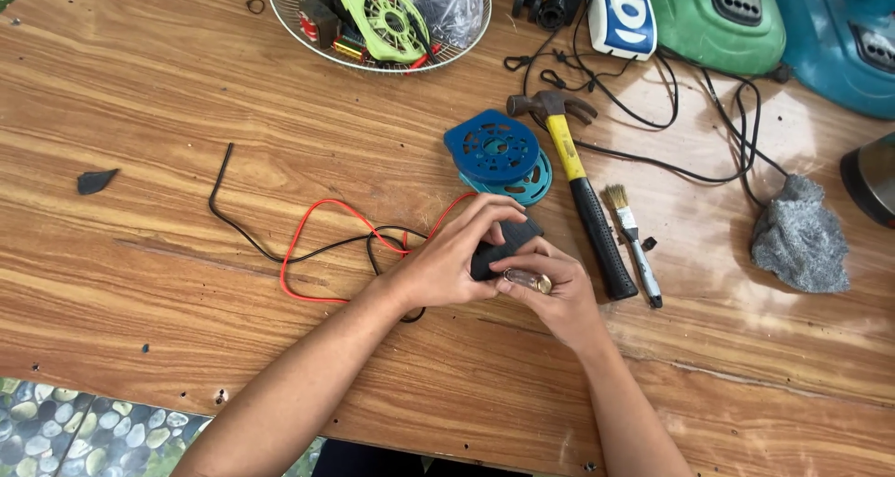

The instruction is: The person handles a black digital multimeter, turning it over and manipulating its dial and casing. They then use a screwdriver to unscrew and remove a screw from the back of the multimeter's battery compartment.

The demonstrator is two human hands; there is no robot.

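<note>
On a wide wooden table (186, 95), bare board lies open to the left, while a hammer (583, 183), a small brush (632, 242) and blue plastic discs (497, 152) crowd the right. The left hand (447, 258) and right hand (550, 290) clamp together on a small black part (508, 244) trailing red and black wires (308, 239), near the front edge; steady fingertip pressure, wires slack, looks wisest.

Wooden desk (186, 85): wire basket (289, 11) of parts at far edge, blue perforated disc (491, 146) mid-desk, yellow-handled hammer (578, 179) just right of it, small paintbrush (632, 239) beside that, grey rag (800, 235) near right edge, black scrap (95, 180) far left.
</note>
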